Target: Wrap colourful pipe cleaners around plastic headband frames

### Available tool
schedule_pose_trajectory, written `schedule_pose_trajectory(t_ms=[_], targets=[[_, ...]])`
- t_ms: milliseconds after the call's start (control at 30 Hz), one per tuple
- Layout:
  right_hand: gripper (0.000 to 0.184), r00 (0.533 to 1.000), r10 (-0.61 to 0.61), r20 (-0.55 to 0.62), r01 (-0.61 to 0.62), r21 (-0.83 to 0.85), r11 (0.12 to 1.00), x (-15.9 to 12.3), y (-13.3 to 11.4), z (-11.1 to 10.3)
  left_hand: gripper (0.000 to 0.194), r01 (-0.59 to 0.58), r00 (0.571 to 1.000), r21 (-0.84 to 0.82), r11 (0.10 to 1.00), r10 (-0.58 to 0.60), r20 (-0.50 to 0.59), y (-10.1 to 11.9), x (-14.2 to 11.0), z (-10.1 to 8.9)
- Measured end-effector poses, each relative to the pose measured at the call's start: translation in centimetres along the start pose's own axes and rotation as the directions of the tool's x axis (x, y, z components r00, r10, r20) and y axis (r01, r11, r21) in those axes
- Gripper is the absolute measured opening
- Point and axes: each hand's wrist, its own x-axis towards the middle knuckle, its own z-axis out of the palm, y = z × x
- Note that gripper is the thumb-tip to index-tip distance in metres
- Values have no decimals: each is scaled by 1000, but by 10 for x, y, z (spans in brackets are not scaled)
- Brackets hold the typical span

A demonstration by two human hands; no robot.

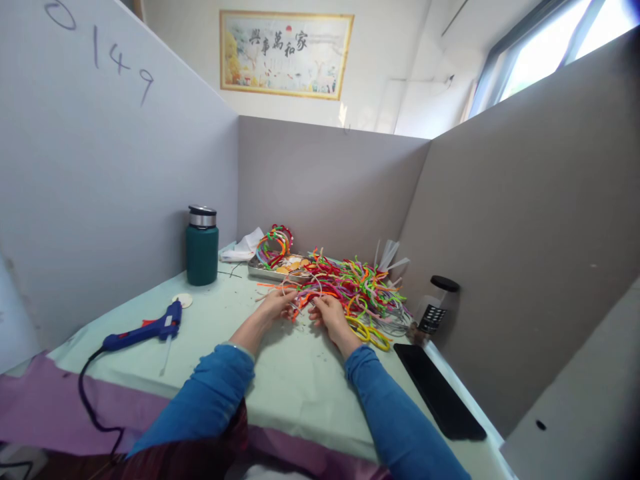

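Observation:
Both hands are at the front edge of a tangled pile of colourful pipe cleaners (357, 283). My left hand (276, 307) has its fingers closed on a pipe cleaner at the pile's left side. Just to its right, my right hand (330, 315) pinches a pipe cleaner too. A pale, thin loop (311, 279) curves up between the two hands, with orange and red strands around the fingertips. Which strand each finger grips is partly hidden. Bent yellow pipe cleaners (370, 333) lie beside my right wrist.
A metal tray (260, 271) with beaded-looking coloured rings (275, 245) stands behind. At left are a green bottle (202, 255) and a corded blue glue gun (143, 333). A clear jar (434, 310) and a black flat object (440, 393) sit at right. Grey partitions (330, 180) enclose the table.

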Motion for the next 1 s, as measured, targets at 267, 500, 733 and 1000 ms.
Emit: schedule_pose_trajectory(t_ms=[267,500,733,1000], targets=[[20,979,-94,179,134,-230,964,-4,-2,-3,45,-108,850,560,822,368,-376,2,9,-15],[40,921,-273,277,388,-634,668,3,2,-9,27,-289,888,884,367,448,105,1,1,-8],[30,913,-391,115,272,-886,376,39,-22,-15,25,-204,962,932,299,236,135,-5,3,-7],[28,941,-314,130,173,-979,112,61,-20,-16,26,-172,965,940,295,240,102,-5,0,-4]])
